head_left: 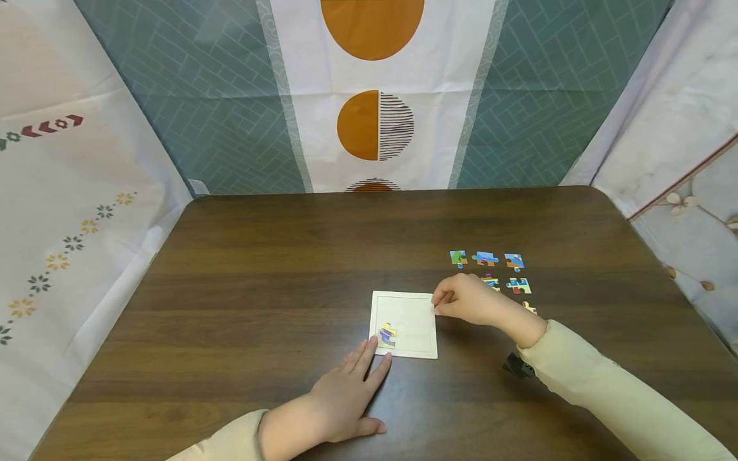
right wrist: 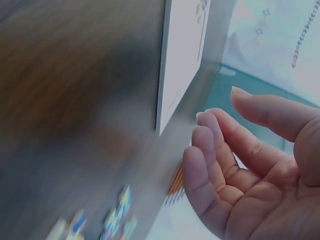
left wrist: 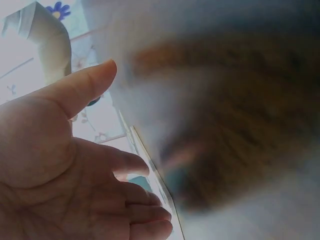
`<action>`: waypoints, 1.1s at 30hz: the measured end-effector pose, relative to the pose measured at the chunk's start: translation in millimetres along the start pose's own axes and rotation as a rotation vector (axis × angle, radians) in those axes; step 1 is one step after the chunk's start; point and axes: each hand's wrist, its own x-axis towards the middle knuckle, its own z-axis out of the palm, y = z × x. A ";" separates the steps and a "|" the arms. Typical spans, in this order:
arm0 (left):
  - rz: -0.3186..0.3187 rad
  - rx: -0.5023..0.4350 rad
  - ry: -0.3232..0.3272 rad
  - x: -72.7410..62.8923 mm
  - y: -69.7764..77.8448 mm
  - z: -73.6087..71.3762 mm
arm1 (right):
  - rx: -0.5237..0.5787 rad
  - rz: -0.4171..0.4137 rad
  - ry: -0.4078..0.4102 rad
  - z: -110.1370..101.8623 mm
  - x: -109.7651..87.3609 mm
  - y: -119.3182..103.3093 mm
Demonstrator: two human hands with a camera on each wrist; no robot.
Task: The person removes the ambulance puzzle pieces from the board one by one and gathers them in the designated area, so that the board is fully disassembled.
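A square white puzzle board (head_left: 408, 326) with a raised rim lies on the table. One colourful puzzle piece (head_left: 387, 335) sits in its lower left corner. My left hand (head_left: 346, 397) is spread out, its fingertips at the board's lower left edge; in the left wrist view the palm (left wrist: 65, 170) holds nothing. At the board's upper right edge is my right hand (head_left: 469, 299). Its fingers are loosely bent in the right wrist view, where the thumb (right wrist: 272, 112) stands apart from the fingertips with nothing between them. Whether that hand touches the board I cannot tell.
Several loose puzzle pieces (head_left: 485, 258) lie in rows to the right, some partly hidden behind the right hand and wrist. A small black object (head_left: 517, 366) shows under the right sleeve. The brown table (head_left: 259, 256) is bordered by hanging patterned cloths.
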 end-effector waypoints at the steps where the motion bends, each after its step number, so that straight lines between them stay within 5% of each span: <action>1: -0.005 -0.006 0.001 0.1 -0.4 0.1 | -0.001 -0.016 -0.004 3.1 3.1 -2.4; 20: -0.026 0.064 0.015 3.9 -0.1 1.7 | 0.004 -0.199 -0.119 47.7 28.7 -26.6; 33: -0.069 0.091 0.047 6.2 6.5 3.5 | 0.025 -0.151 -0.114 58.2 34.3 -34.3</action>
